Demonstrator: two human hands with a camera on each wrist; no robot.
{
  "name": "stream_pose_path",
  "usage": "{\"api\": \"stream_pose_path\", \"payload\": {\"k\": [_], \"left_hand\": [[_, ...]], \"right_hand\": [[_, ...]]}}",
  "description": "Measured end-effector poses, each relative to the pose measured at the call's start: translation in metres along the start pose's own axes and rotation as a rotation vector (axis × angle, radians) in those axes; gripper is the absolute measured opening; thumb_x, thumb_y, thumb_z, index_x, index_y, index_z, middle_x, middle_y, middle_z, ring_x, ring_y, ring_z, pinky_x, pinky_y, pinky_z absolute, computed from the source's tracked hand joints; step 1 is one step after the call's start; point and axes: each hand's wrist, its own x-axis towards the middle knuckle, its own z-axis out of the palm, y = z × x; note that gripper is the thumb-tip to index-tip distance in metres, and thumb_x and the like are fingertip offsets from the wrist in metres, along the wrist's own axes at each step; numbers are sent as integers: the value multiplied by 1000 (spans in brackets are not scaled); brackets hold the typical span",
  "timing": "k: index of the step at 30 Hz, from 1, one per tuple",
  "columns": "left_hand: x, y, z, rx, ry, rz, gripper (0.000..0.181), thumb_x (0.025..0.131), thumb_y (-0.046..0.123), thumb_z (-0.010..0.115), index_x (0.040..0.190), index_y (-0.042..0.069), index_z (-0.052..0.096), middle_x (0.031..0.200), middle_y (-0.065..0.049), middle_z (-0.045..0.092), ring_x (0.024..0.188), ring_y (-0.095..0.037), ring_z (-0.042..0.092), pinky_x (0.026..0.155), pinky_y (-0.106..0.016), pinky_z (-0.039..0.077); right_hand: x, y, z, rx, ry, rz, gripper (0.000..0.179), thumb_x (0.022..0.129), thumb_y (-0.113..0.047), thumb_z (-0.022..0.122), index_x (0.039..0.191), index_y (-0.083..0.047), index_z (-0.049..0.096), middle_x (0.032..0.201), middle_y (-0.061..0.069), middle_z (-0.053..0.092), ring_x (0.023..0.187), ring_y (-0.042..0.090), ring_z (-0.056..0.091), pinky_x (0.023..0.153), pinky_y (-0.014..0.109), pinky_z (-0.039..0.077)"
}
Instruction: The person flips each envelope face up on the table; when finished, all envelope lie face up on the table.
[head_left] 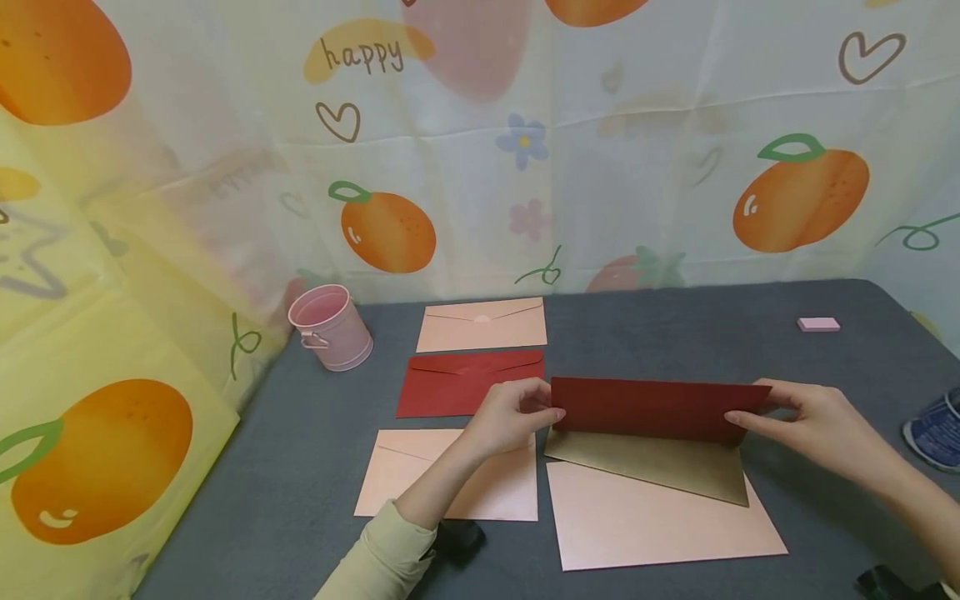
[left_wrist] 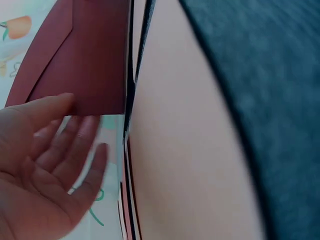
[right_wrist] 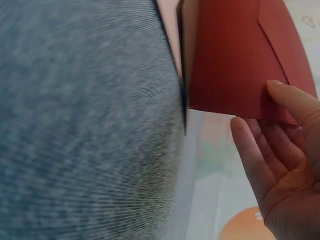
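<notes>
A dark red envelope (head_left: 645,408) is held up off the table, its ends between my two hands. My left hand (head_left: 506,421) pinches its left end between thumb and fingers. At the other end my right hand (head_left: 817,425) pinches it the same way. In the left wrist view the red envelope (left_wrist: 95,65) shows its flap line; the right wrist view shows the red envelope (right_wrist: 235,60) with the thumb on its face. Below it are a gold envelope (head_left: 675,467) and a pale pink envelope (head_left: 660,533), which the gold one partly covers.
To the left lie a peach envelope (head_left: 480,333), another red envelope (head_left: 438,392) and a pale pink envelope (head_left: 405,483) in a column. A pink bucket (head_left: 341,337) stands at the back left. Rightward are a small pink block (head_left: 818,325) and a dark blue container (head_left: 937,429).
</notes>
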Motion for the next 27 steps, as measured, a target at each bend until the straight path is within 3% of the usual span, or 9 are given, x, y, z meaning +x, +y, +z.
{"api": "stream_pose_path", "payload": {"k": [6, 11, 15, 22, 27], "left_hand": [[1, -6, 0, 106, -55, 19, 7, 88, 11, 72, 94, 9, 70, 86, 4, 68, 81, -9, 63, 73, -24, 51], [1, -8, 0, 115, -53, 16, 5, 87, 10, 73, 92, 9, 70, 84, 4, 67, 79, -9, 62, 71, -23, 50], [3, -11, 1, 83, -21, -16, 10, 88, 13, 73, 97, 9, 70, 85, 4, 67, 79, -9, 63, 71, -24, 50], [9, -11, 3, -120, 81, -117, 26, 88, 15, 73, 112, 7, 67, 91, 1, 67, 84, -12, 66, 73, -27, 54], [20, -8, 7, -353, 175, -170, 36, 86, 5, 73, 121, 3, 63, 93, -6, 66, 81, -14, 68, 75, -31, 57]], "right_hand": [[3, 9, 7, -53, -88, -68, 23, 82, -28, 80, 100, -15, 74, 85, -10, 70, 77, -3, 61, 64, 26, 51], [5, 14, 14, -78, -152, -96, 22, 81, -27, 80, 98, -16, 72, 82, -14, 67, 72, -2, 59, 61, 27, 48], [8, 15, 14, -52, -150, -56, 20, 82, -26, 79, 96, -15, 71, 80, -12, 67, 71, -2, 59, 60, 26, 47], [21, 17, 13, 256, -174, 128, 41, 88, -19, 74, 113, 8, 56, 90, 10, 66, 72, 10, 65, 64, 28, 56], [33, 23, 13, 372, -180, 168, 53, 92, -19, 69, 127, 13, 47, 98, 14, 67, 79, 12, 67, 70, 27, 57]]}}
